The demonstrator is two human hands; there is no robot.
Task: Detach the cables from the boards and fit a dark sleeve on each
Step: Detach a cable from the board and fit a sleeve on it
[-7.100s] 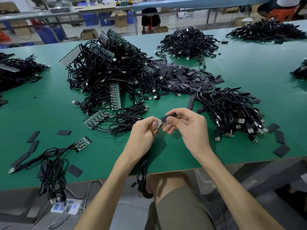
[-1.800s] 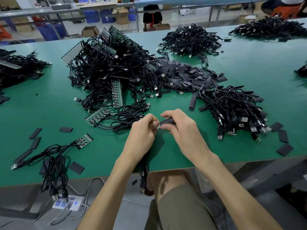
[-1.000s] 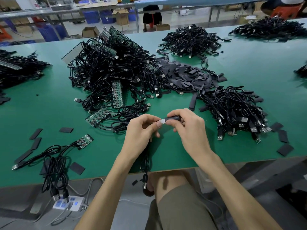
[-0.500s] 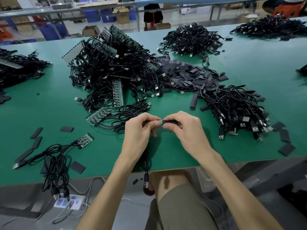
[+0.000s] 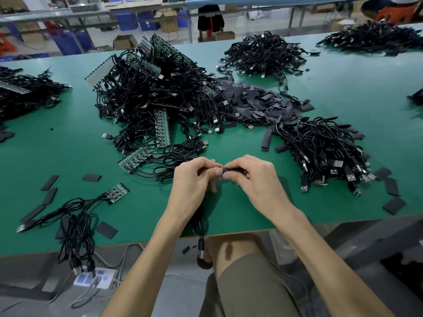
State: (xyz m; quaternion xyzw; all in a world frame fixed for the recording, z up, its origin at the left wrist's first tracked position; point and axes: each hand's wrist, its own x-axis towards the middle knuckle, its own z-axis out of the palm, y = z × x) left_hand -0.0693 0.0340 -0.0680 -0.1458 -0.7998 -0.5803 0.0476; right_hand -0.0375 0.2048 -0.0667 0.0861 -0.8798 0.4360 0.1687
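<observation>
Both hands meeting, dark sleeve (image 5: 233, 170) pinched between right hand (image 5: 256, 179) and left hand (image 5: 194, 179) (fingertips touching)

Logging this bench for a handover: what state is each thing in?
cable: plug end hangs off the table edge.
dark sleeve: held up, clear of the table.
left hand: grips the cable.
right hand: pinches the dark sleeve.
small board: flat on the table, cables attached.

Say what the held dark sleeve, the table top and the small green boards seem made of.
Matte black sleeve: looks like soft plastic or rubber tubing; loose ones lie flat. Green table top: smooth mat, faint sheen, perhaps rubber. Small green circuit board: rigid laminate with metal contacts.
</observation>
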